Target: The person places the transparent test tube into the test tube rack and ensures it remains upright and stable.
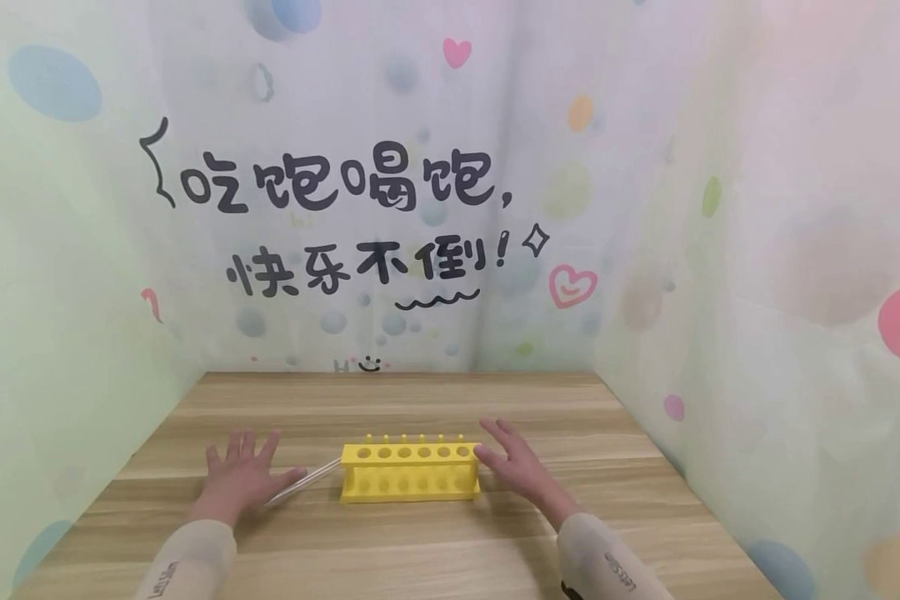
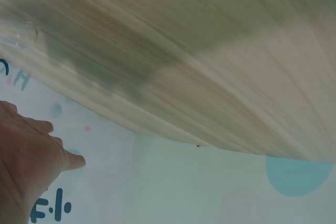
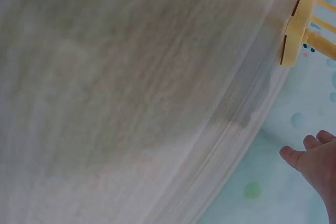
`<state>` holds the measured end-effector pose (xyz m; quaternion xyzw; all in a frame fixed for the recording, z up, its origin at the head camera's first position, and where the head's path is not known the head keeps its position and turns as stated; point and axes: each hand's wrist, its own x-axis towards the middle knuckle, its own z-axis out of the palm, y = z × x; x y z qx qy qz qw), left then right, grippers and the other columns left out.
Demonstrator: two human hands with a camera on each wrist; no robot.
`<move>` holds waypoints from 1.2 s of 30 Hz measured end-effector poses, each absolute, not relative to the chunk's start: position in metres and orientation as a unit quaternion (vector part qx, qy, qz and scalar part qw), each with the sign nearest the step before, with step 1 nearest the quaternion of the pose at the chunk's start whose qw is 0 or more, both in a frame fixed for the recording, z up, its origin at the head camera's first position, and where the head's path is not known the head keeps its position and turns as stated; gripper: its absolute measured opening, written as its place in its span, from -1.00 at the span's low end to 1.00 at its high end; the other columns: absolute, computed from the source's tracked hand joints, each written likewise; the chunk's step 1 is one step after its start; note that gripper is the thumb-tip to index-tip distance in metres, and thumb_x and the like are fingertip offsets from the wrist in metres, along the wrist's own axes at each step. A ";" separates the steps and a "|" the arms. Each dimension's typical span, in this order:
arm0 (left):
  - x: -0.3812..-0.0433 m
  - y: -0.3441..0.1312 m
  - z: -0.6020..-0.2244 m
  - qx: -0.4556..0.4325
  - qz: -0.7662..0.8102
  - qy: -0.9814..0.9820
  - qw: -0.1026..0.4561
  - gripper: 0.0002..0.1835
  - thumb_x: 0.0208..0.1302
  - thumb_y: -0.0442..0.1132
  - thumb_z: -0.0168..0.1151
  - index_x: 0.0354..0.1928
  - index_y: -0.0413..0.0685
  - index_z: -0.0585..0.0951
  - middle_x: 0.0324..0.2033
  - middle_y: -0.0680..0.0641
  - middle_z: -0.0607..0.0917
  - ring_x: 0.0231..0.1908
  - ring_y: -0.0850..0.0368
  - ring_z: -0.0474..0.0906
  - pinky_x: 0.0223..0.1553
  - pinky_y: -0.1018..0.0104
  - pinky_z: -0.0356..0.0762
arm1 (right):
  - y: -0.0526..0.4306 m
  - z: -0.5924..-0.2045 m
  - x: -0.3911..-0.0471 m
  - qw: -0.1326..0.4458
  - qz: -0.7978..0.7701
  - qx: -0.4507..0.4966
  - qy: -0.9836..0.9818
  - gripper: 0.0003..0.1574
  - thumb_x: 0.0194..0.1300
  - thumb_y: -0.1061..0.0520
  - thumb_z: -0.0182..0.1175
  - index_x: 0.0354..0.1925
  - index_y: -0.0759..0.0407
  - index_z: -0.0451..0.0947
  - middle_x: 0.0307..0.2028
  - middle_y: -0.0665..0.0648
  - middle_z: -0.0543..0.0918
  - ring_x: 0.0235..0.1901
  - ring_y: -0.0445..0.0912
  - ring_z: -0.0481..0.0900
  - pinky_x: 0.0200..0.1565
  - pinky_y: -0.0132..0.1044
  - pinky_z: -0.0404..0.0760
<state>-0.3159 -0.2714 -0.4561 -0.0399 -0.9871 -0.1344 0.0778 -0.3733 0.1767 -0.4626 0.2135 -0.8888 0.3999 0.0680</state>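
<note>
A yellow test tube rack [image 1: 411, 493] with a row of round holes and upright pegs stands on the wooden table. To its left lies a thin clear glass tube [image 1: 321, 472], slanting from the rack's left end to my left hand. The left wrist view catches a rounded glass end [image 2: 25, 36]. My left hand [image 1: 238, 479] is spread palm down, its thumb overlapping the tube in the head view. At the rack's right end, my right hand [image 1: 521, 469] has its fingers extended and holds nothing. One end of the rack [image 3: 298, 35] shows above that hand in the right wrist view.
The wood-grain table [image 1: 405, 558] reaches back to a printed curtain [image 1: 375, 108] with dark lettering and coloured spots. Similar curtain sides [image 1: 60, 292] enclose it on the left and right.
</note>
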 end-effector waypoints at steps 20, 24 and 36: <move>-0.317 -0.261 -0.453 -0.040 -0.139 -0.988 0.061 0.04 0.30 0.43 0.01 0.46 -0.34 0.19 0.34 -0.69 -0.01 0.38 -0.62 -0.25 0.22 -0.58 -0.47 | 0.177 -0.471 -0.371 0.065 0.419 0.225 -0.877 -0.33 0.39 -0.19 0.18 0.32 0.11 0.46 0.45 0.41 0.16 0.38 0.40 0.15 0.25 0.44 0.18; -0.318 -0.260 -0.456 -0.041 -0.139 -0.988 0.062 0.06 0.28 0.47 -0.01 0.46 -0.33 0.18 0.34 -0.68 -0.02 0.38 -0.62 -0.26 0.22 -0.58 -0.49 | 0.177 -0.472 -0.371 0.069 0.420 0.222 -0.877 -0.40 0.38 -0.18 0.19 0.27 0.05 0.51 0.44 0.41 0.18 0.38 0.39 0.15 0.25 0.43 0.18; -0.319 -0.252 -0.455 -0.046 -0.152 -0.985 0.062 0.05 0.30 0.44 0.01 0.46 -0.36 0.18 0.35 -0.67 -0.03 0.38 -0.62 -0.25 0.23 -0.56 -0.52 | 0.174 -0.470 -0.371 0.035 0.450 0.206 -0.868 -0.46 0.38 -0.16 0.21 0.23 0.02 0.54 0.44 0.40 0.20 0.40 0.39 0.13 0.27 0.44 0.14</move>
